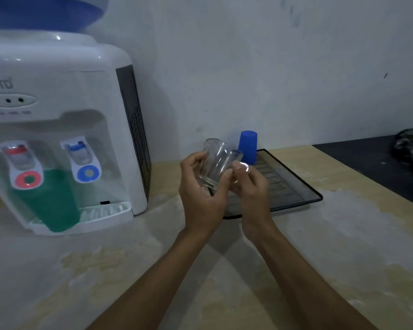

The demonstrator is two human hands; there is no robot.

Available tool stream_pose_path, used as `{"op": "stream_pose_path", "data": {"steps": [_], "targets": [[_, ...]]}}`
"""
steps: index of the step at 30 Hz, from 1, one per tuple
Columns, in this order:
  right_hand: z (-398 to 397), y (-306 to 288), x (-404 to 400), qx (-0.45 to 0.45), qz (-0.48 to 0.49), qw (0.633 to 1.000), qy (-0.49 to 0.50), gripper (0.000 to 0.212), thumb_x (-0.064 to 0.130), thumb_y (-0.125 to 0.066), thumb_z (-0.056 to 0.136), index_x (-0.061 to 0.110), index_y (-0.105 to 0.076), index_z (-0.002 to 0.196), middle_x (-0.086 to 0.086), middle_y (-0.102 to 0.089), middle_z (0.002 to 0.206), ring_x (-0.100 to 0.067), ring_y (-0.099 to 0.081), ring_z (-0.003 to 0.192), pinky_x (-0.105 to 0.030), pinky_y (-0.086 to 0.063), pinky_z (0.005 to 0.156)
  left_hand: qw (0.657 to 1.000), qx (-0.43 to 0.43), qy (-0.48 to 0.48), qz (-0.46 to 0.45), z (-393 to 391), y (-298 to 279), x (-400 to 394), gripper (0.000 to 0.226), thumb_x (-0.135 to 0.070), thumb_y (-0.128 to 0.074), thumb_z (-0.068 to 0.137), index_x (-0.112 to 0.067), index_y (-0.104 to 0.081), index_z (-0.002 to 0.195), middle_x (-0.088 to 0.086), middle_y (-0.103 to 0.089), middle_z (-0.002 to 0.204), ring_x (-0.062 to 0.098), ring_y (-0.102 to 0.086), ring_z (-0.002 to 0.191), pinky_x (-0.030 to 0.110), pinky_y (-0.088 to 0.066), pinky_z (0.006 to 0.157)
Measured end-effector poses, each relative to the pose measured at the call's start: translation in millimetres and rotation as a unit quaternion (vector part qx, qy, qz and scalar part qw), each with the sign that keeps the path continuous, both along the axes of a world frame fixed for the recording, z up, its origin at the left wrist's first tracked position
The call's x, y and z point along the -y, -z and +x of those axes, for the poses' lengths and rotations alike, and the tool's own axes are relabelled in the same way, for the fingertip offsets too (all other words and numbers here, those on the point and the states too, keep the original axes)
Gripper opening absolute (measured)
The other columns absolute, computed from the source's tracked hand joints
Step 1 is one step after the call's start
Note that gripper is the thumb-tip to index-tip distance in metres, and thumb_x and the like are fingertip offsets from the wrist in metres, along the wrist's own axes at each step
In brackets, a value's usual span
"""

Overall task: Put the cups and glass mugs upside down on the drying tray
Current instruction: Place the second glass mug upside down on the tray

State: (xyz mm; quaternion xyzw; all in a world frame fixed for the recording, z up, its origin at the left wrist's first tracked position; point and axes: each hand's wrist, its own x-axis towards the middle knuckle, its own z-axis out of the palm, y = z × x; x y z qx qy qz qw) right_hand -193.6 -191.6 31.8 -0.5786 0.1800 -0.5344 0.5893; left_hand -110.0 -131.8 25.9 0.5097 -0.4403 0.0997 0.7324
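Observation:
A clear glass mug (216, 160) is held in the air above the near left part of the dark mesh drying tray (298, 186). It is tilted, mouth up and to the left, base down. My left hand (200, 196) wraps the mug's body from the left. My right hand (250, 189) pinches its handle on the right side. A blue plastic cup (248, 146) stands upside down at the tray's far left corner. A green cup (50, 201) stands in the water dispenser's bay on the left.
A white water dispenser (57, 115) with red and blue taps fills the left side of the beige counter (320, 246). A wall runs close behind the tray. A black surface (372, 160) with a dark object (410, 148) lies at the far right.

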Motion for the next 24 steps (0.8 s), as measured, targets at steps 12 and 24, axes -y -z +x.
{"op": "stream_pose_path", "data": {"steps": [12, 24], "targets": [[-1, 2, 6, -0.019, -0.114, 0.993, 0.003, 0.040, 0.038, -0.071, 0.096, 0.019, -0.063, 0.131, -0.004, -0.073, 0.120, -0.025, -0.072, 0.112, -0.048, -0.060, 0.095, 0.961, -0.234, 0.119, 0.090, 7, -28, -4, 0.078, -0.047, -0.085, 0.077, -0.031, -0.047, 0.143, -0.009, -0.066, 0.123, 0.004, -0.071, 0.106, 0.032, -0.064, 0.087], [-1, 5, 2, -0.039, -0.135, 0.988, 0.062, 0.059, 0.034, -0.086, 0.083, 0.025, -0.061, 0.136, 0.002, -0.073, 0.125, -0.018, -0.074, 0.114, -0.041, -0.062, 0.095, 0.954, -0.215, 0.163, 0.131, 18, -36, -3, 0.097, -0.072, -0.076, 0.068, -0.031, -0.041, 0.148, -0.008, -0.065, 0.126, -0.004, -0.069, 0.101, 0.013, -0.056, 0.075]]}}
